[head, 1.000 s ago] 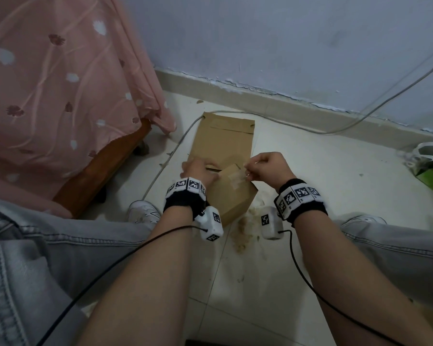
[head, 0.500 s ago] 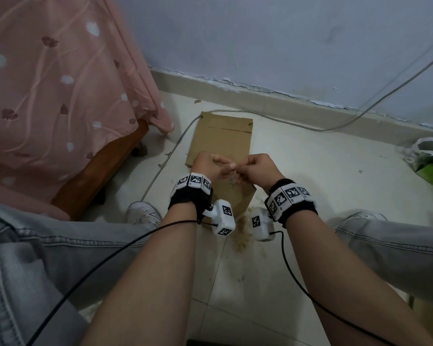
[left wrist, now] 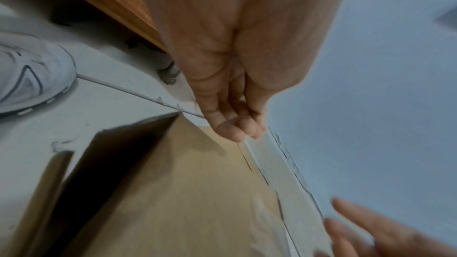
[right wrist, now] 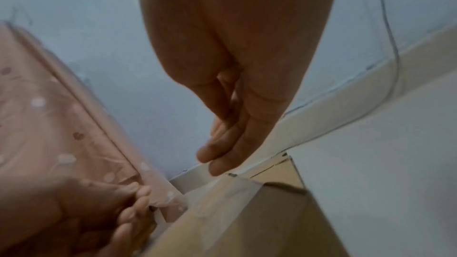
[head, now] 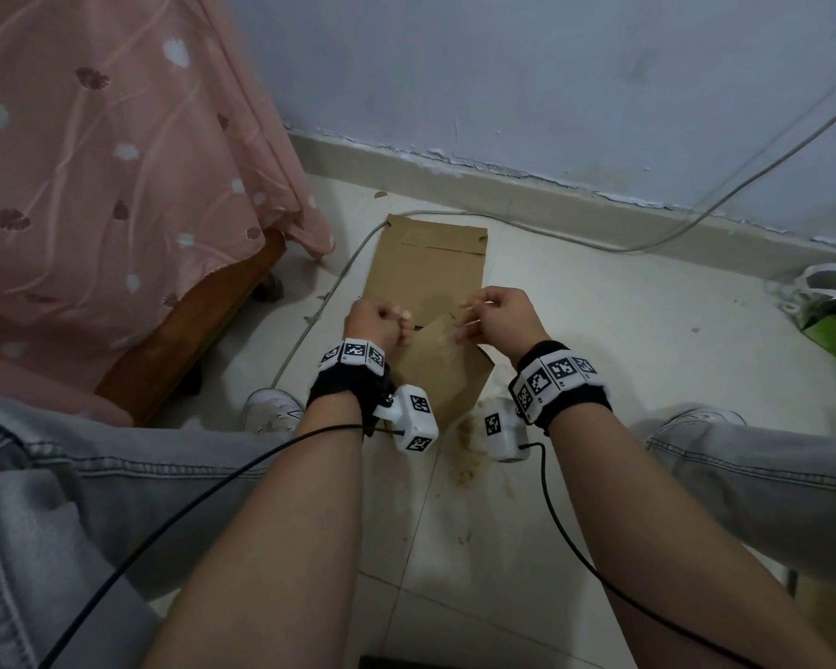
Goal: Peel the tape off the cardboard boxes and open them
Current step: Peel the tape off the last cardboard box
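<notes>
Your left hand (head: 376,325): fingers curled, whether pinching anything unclear | your right hand (head: 495,317): fingers loosely bent, spread, holding nothing | small cardboard box (head: 442,374): on the floor between your wrists, clear tape (right wrist: 230,202) on it | flattened cardboard (head: 428,265): behind | readable writing: none

A small box (head: 442,374) sits between both hands, a flattened box (head: 425,263) behind it, a bed (head: 117,185) left.
</notes>
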Available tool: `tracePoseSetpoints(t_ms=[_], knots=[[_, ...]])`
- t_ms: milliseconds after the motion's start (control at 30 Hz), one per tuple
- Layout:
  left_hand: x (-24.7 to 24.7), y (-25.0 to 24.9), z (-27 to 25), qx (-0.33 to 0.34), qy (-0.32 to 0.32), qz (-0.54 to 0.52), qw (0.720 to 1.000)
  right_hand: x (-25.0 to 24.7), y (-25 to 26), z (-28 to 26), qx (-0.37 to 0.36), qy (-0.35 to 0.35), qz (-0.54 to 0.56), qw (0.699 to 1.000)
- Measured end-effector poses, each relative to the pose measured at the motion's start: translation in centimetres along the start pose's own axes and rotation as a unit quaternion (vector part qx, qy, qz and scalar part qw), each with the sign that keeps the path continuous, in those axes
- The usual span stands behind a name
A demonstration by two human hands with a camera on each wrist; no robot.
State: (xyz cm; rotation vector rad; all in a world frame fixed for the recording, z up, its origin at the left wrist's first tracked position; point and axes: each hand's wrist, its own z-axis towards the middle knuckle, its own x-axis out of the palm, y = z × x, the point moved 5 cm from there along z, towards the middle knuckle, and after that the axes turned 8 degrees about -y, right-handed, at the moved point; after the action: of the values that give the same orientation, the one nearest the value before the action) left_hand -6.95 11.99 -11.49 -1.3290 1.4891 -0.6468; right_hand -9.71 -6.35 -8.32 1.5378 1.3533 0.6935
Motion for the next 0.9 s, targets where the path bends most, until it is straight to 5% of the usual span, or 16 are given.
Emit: tracePoseSetpoints(t_ms=[167, 400, 700, 900], knots=[[-3.3, 1.7, 1.4, 0.013, -0.115, 0.060, 0.991, -1.6, 0.0, 0.5, -0.074, -0.077, -0.236, 0.966], [-5.0, 4.5, 1.8, -0.036, -0.172, 0.113, 0.978, 1.5, -2.5, -0.3, -0.121, 0.074, -0.388, 0.911], [-5.1, 7.4, 2.8, -0.115, -0.137, 0.228, 0.957, 2.8, -2.0, -1.2, -0.180, 0.092, -0.494, 0.846], [-4.8, 6.9, 2.5, -0.086, -0.114, 0.271, 0.952, 3.3, -2.2, -1.1, -0.199, 0.059, -0.547, 0.811]])
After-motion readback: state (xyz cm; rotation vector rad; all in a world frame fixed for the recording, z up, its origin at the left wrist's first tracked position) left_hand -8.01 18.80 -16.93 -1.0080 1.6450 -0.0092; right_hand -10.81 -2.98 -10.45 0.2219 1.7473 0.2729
